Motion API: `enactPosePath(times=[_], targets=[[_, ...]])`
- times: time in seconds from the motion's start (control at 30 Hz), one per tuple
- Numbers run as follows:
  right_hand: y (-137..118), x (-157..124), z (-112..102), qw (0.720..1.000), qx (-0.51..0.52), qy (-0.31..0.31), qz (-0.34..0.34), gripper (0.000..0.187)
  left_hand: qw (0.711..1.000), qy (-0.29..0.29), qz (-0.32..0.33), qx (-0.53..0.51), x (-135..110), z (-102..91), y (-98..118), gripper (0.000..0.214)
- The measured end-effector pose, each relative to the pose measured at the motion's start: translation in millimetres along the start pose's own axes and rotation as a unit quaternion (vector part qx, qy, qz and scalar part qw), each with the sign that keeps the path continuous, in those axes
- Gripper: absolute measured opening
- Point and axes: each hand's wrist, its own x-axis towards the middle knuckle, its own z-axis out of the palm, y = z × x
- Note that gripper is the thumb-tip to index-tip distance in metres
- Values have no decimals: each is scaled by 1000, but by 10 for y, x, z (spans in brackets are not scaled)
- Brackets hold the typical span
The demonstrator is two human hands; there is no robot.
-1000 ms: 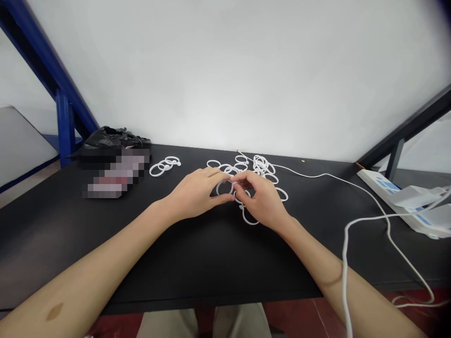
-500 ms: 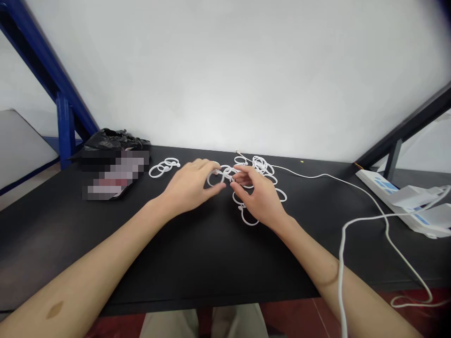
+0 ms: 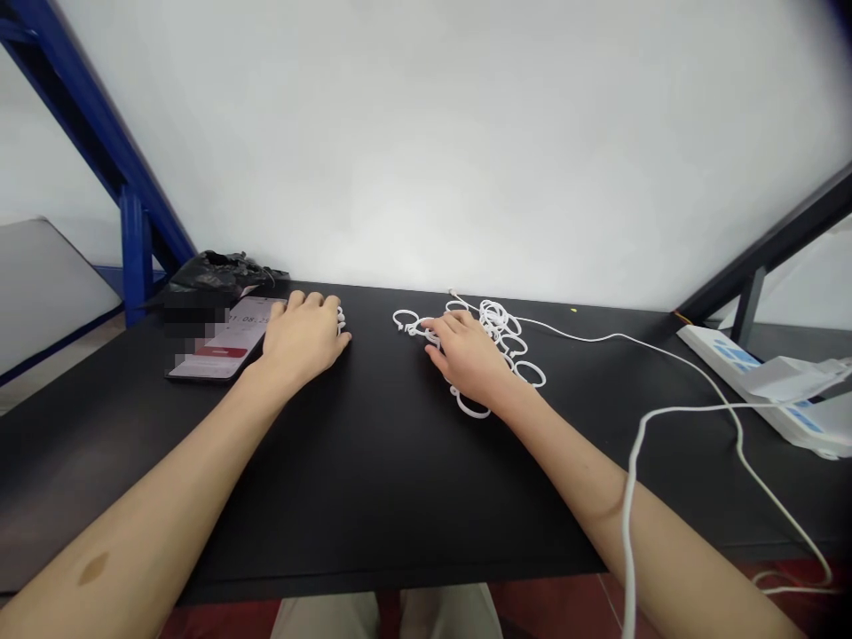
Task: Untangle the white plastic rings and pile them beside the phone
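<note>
My left hand (image 3: 304, 333) lies palm down over a small group of white plastic rings (image 3: 341, 319), beside the phone. Its fingers bend over the group and the thumb stands apart; most of these rings are hidden beneath it. Over the left side of a larger spread of white rings (image 3: 531, 374) rests my right hand (image 3: 469, 355), palm down with the fingers loosely apart. Some rings there have small knobs at their ends. One loose ring (image 3: 406, 318) lies just left of the right fingertips. Whatever is under the right palm is out of sight.
A phone (image 3: 216, 352) with a lit screen lies left, before a crumpled black bag (image 3: 223, 273). A white cable (image 3: 616, 336) runs right from its coil (image 3: 493, 315) and hangs across my right forearm. A white and blue box (image 3: 732, 355) sits at the black table's (image 3: 373, 497) right.
My left hand has moved left, from the middle with a ring between finger and thumb, to the small group near the phone. My right hand has settled lower over the larger spread.
</note>
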Motion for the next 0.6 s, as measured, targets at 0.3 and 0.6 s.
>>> enactPosePath(times=[0.3,0.6], targets=[[16,-25,18,987,108,116,5,23,960,-8,166,-226,-58,-120,431,44],[-259,-99,-137,899,399,146,105,16,941,-6,129,-312,-134,-119,521,57]])
